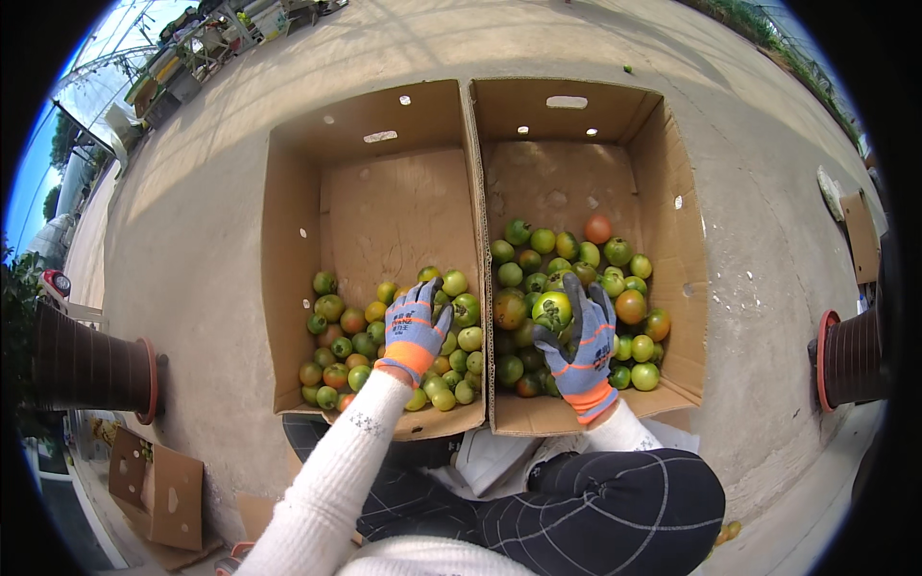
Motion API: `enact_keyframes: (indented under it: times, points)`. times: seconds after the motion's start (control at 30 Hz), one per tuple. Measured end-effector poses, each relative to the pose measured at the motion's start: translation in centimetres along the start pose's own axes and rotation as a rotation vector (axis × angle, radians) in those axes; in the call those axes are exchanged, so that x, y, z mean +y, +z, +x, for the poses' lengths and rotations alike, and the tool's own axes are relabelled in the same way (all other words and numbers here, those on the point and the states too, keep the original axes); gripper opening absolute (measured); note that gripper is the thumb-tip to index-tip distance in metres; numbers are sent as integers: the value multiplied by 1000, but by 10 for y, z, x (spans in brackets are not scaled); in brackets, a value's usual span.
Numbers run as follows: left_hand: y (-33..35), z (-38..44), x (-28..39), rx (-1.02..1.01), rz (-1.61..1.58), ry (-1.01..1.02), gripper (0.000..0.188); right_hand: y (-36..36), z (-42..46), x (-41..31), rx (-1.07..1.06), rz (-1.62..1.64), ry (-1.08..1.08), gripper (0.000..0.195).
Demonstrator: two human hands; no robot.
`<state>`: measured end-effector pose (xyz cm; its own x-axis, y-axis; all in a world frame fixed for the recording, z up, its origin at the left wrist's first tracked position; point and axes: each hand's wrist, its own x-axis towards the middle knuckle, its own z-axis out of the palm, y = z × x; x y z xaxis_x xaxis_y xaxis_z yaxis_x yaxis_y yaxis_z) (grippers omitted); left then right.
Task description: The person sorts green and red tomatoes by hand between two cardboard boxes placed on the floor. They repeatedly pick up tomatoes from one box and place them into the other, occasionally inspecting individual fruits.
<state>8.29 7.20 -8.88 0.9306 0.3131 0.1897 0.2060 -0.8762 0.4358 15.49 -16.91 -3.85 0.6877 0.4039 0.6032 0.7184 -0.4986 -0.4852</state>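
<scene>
Two open cardboard boxes stand side by side before me, the left box (389, 216) and the right box (666, 216). Green, yellowish and reddish tomatoes (631, 307) gather in the near half of each. My left hand (416, 324), in a grey-blue and orange work glove, reaches palm down over the left box's tomatoes (353, 320); its fingers hide whatever lies beneath them. Over the right box, my right hand (589, 338), gloved alike, has its thumb and fingers around a bright green tomato (552, 309). A redder tomato (597, 229) lies farther back there.
A small green tomato (627, 69) lies on the concrete floor (756, 252) beyond the boxes. Dark ribbed pots with red rims lie at the left (94, 363) and right (850, 360). Another cardboard box (176, 497) sits at lower left. My knee (612, 504) is close behind the right box.
</scene>
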Motion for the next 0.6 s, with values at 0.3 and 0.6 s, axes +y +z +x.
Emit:
enact_keyframes:
  times: [0.3,0.6]
  points:
    - [36,32,-28,-448,663,-122,79,19,-11,32,-131,-224,194,76]
    - [-21,-25,-51,-146,-665,121,34,-3,7,-6,-193,56,-242,81]
